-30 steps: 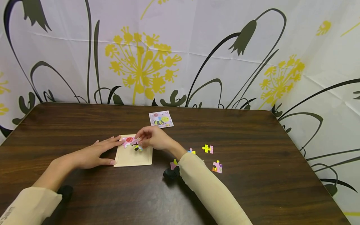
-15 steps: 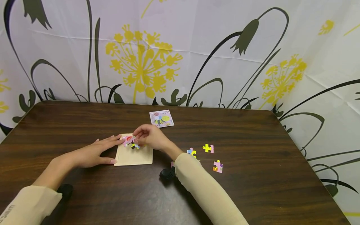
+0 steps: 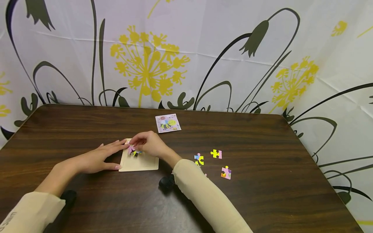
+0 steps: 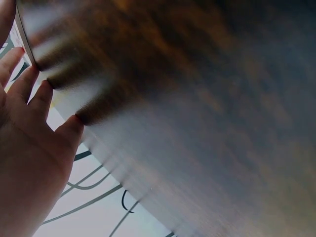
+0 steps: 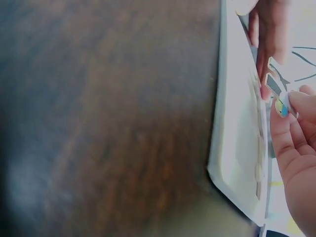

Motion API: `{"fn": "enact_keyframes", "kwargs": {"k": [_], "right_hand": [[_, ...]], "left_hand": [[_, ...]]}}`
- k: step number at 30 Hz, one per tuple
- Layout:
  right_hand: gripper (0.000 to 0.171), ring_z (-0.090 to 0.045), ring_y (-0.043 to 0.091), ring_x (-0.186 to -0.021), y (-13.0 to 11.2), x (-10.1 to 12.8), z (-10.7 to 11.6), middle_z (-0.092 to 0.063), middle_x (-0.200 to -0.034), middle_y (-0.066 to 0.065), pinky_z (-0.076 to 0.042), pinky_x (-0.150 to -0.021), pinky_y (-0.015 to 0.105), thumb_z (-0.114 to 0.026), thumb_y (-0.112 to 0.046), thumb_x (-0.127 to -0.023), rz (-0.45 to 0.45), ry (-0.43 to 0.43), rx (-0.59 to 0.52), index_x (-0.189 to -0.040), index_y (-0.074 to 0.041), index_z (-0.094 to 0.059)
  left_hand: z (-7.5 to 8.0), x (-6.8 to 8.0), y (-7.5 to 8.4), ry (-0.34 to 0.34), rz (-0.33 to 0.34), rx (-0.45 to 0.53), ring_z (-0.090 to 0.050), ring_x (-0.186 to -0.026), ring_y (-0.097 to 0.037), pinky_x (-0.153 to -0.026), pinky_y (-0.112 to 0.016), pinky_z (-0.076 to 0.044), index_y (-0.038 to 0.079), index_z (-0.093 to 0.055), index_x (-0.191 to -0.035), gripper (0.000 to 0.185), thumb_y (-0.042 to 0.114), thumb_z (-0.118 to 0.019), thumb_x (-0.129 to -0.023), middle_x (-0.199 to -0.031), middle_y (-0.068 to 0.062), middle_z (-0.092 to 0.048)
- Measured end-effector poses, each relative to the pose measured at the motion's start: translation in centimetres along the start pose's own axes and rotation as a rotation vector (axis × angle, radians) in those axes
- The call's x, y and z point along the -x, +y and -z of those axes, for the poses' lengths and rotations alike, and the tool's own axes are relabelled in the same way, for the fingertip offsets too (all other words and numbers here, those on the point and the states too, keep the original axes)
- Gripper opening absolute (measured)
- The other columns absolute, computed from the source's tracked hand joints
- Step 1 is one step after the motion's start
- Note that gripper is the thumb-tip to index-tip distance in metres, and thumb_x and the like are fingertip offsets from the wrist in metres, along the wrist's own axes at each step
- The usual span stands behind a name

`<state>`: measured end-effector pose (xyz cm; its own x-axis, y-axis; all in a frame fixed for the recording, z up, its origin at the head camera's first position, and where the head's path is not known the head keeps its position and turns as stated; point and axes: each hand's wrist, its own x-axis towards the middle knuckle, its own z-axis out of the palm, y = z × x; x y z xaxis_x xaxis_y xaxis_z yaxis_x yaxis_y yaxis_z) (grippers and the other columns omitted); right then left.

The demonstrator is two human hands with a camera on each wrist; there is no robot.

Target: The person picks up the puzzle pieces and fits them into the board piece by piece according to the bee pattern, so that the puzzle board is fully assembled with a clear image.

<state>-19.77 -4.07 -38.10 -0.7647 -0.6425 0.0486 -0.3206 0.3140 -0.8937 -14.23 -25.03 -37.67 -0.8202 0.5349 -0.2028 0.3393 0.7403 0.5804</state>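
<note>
A white flower-printed curtain (image 3: 204, 58) hangs behind and to the right; no more of the room shows. Before it lies the dark, wood-grained worktop (image 3: 262, 139), which looks smooth enough that light things could slide if nudged. The right sleeve (image 3: 204, 191) passes just beside some loose pieces (image 3: 216, 153), so a careless sweep of that arm might scatter them. The left hand (image 3: 97, 160) rests with fingers spread along the left side of a pale wooden tray (image 3: 141, 165); should that bracing slacken, the tray could skid under a push. The right hand (image 3: 151, 144) is over the tray's far side. A picture card (image 3: 168, 123) lies flat beyond the tray, not touching it. Smallest of all, a puzzle piece (image 5: 283, 98) sits pinched between the right fingers, tilted in the right wrist view; pressed in crooked, it might catch and dislodge the pink piece (image 3: 131, 150) in the tray's far left corner
</note>
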Motion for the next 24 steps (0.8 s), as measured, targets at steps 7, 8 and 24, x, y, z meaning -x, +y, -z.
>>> {"fn": "enact_keyframes", "kwargs": {"k": [7,8,24], "right_hand": [[0.013,-0.054,-0.001,-0.067,-0.05,-0.2,-0.74,-0.067,-0.084,0.003,-0.044,-0.06,0.012,-0.066,0.004,-0.08,-0.039,0.022,0.068,-0.091,-0.001,-0.069],[0.013,-0.054,-0.001,-0.068,0.01,-0.24,-0.8,-0.067,-0.084,0.002,-0.044,-0.061,0.011,-0.066,0.004,-0.08,-0.042,0.023,0.074,-0.091,-0.002,-0.07],[0.016,-0.06,0.0,-0.082,0.26,0.2,0.08,-0.068,-0.093,0.005,-0.045,-0.071,0.01,-0.066,0.001,-0.081,0.009,-0.045,0.095,-0.097,0.0,-0.068]], "left_hand": [[-0.01,-0.02,-0.06,-0.002,0.013,0.003,-0.011,-0.133,-0.045,-0.097,-0.068,-0.005,0.004,-0.029,-0.142,0.084,0.043,-0.066,-0.078,-0.146,-0.026,-0.018],[0.0,-0.02,-0.07,-0.001,0.012,0.002,-0.012,-0.133,-0.045,-0.097,-0.068,-0.005,0.004,-0.028,-0.142,0.084,0.044,-0.066,-0.078,-0.146,-0.025,-0.018],[0.0,-0.08,-0.18,-0.004,0.011,-0.004,-0.012,-0.133,-0.045,-0.096,-0.069,-0.005,0.006,-0.029,-0.142,0.083,0.044,-0.067,-0.078,-0.147,-0.023,-0.019]]}}
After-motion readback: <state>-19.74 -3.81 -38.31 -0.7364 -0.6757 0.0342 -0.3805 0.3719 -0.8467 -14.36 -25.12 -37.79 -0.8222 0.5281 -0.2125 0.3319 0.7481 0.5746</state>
